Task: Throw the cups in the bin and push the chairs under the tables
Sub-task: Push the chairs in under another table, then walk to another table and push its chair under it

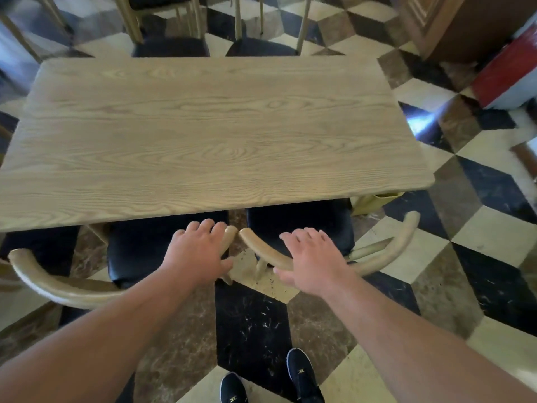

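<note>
A light wooden table (203, 135) fills the middle of the head view, its top bare. Two chairs with black seats and curved wooden backrests stand at its near edge, seats partly under the top. My left hand (197, 251) lies flat on the right end of the left chair's backrest (52, 283), fingers spread. My right hand (311, 257) rests on the right chair's backrest (389, 251) near its left end, fingers spread over the rail. Neither hand curls around the wood. No cup shows anywhere.
Two more black-seated chairs (171, 46) stand tucked at the table's far side. A yellow object (374, 202) peeks out under the table's right corner. A red and white box (508, 74) and a brown cabinet (465, 24) stand at the right. My feet (273, 379) are on the chequered floor.
</note>
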A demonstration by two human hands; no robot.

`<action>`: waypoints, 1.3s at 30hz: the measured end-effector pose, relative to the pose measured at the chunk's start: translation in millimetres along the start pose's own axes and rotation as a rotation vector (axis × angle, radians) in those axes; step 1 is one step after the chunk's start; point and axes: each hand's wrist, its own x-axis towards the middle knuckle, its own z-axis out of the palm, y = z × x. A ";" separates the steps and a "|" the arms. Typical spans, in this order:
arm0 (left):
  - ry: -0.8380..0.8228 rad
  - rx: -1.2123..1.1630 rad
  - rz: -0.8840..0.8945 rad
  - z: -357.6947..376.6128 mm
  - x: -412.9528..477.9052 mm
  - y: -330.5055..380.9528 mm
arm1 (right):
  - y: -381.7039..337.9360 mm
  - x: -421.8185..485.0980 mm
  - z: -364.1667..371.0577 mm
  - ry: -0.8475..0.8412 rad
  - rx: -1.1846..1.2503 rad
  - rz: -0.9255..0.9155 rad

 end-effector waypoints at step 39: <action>0.120 0.150 0.487 -360.6 282.3 735.2 | 728.6 -260.9 -263.7 0.170 0.105 0.714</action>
